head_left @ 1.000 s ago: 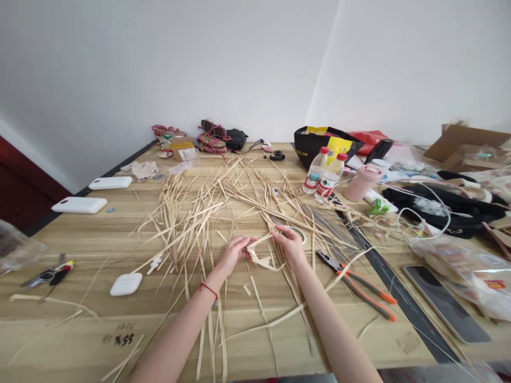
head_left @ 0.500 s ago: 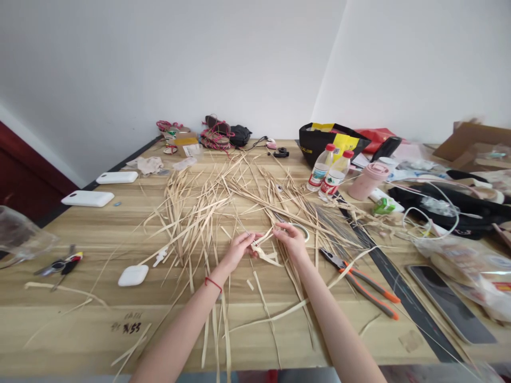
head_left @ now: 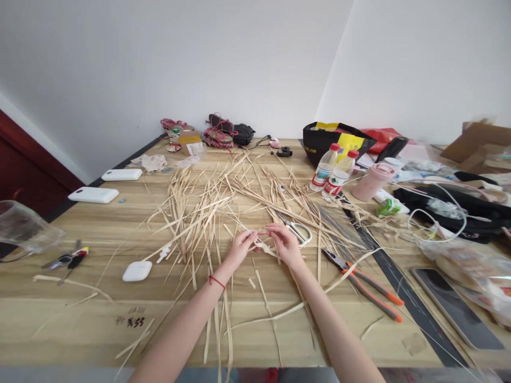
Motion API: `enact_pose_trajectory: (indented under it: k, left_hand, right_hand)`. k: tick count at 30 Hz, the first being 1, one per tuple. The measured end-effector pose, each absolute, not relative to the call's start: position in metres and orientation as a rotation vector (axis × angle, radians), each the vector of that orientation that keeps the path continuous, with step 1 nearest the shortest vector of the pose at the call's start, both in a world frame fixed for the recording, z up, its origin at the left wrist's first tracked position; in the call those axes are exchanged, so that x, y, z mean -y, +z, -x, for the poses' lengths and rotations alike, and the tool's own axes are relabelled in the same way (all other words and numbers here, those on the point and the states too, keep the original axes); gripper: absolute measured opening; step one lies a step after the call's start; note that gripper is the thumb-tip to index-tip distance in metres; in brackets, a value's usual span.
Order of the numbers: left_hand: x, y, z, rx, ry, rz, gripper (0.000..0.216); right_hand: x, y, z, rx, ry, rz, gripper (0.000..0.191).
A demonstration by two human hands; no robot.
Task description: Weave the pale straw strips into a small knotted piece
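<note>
My left hand (head_left: 240,249), a red cord at its wrist, pinches a small pale piece of worked straw strips (head_left: 263,247) and a thin straight wire or rod (head_left: 238,219) that slants up and away. My right hand (head_left: 286,246) is closed at the fingertips on the right side of the same piece; the exact grip is too small to make out. White-handled scissors (head_left: 303,234) lie just beyond my right hand, partly under straw. Many loose straw strips (head_left: 203,207) spread across the table beyond and beneath both hands.
Orange-handled pliers (head_left: 365,287) lie to the right, with a dark phone (head_left: 455,306) farther out. Two bottles (head_left: 335,175), a pink cup (head_left: 373,181) and a black bag (head_left: 315,143) stand behind. On the left are a white earphone case (head_left: 137,271) and keys (head_left: 69,259).
My right hand has shifted slightly left, its fingertips now closer to the left hand, uncovering more of the scissors. The whole view has turned a little left.
</note>
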State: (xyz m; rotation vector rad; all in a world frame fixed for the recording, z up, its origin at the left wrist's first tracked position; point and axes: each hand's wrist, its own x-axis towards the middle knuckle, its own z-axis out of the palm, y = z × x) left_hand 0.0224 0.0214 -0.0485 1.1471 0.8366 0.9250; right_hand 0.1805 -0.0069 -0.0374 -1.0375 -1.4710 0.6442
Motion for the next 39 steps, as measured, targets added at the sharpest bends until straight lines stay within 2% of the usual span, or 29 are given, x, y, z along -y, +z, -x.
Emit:
enact_pose_trajectory:
  k: [11, 23, 27, 33, 39]
  left_hand:
    - [-0.025, -0.055, -0.02, -0.96, 1.068, -1.253, 0.035]
    - [-0.025, -0.054, -0.021, -0.923, 1.086, -1.176, 0.036]
    - [-0.023, -0.051, -0.02, -0.936, 1.079, -1.248, 0.033]
    - [-0.02, -0.046, -0.021, -0.938, 1.061, -1.25, 0.033]
    - [-0.018, -0.042, -0.023, -0.938, 1.053, -1.171, 0.034]
  right_hand:
    - [0.017, -0.031, -0.177, 1.576, 0.389, 1.103, 0.028]
    - [0.022, -0.031, -0.173, 1.956, 0.288, 1.044, 0.045]
    - [0.022, -0.031, -0.172, 2.05, 0.213, 1.068, 0.043]
    - [0.021, -0.034, -0.17, 2.035, 0.205, 1.074, 0.027]
    - [0.023, -0.028, -0.169, 2.038, 0.18, 1.072, 0.027]
